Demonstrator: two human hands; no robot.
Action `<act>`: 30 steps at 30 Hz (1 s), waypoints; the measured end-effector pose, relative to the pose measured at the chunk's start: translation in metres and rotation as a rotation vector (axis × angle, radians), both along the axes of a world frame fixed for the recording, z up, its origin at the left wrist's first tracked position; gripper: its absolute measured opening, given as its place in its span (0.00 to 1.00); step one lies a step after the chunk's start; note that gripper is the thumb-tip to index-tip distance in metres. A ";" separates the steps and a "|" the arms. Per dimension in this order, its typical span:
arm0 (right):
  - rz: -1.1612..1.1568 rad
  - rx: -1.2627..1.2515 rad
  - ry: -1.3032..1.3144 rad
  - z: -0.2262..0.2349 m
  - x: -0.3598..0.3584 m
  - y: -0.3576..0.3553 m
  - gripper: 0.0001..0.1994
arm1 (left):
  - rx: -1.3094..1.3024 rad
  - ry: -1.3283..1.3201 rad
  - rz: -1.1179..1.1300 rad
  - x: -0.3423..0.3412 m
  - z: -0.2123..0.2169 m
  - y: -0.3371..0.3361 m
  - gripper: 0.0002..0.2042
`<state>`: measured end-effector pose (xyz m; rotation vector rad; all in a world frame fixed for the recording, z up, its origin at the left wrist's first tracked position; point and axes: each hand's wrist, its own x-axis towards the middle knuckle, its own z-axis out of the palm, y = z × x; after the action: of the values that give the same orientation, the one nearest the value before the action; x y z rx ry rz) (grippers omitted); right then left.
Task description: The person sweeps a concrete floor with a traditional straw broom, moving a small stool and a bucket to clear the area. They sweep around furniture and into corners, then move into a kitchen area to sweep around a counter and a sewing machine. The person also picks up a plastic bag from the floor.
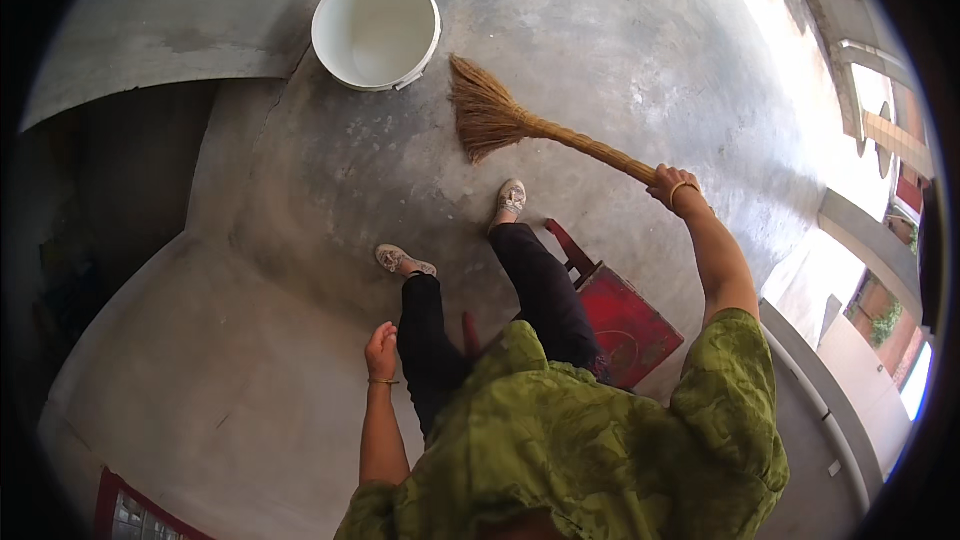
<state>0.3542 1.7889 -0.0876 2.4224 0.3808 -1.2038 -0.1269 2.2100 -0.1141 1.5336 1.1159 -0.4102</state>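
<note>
My right hand (668, 183) is raised to the right and grips the handle end of a straw broom (500, 120). The broom's bristle head rests on the grey concrete floor (600, 40), just right of a white bucket (376, 28). My left hand (381, 350) hangs beside my left leg with loosely curled fingers and nothing in it. Both wrists carry a thin bangle. My feet in light sandals stand on the floor below the broom head.
A red dustpan (625, 325) with a long handle lies behind my right leg. A raised concrete ledge (150, 60) runs at the upper left, with a dark recess below it. A low wall and sunlit railing border the right side.
</note>
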 end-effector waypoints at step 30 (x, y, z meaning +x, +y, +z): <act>-0.394 -0.034 -0.301 0.016 0.099 -0.102 0.16 | -0.306 -0.240 1.092 0.472 -0.248 0.090 0.22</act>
<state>0.4537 1.6871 -0.0718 2.6724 -0.2148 -0.9511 0.3455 2.2999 -0.3619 0.5294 1.4288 0.3349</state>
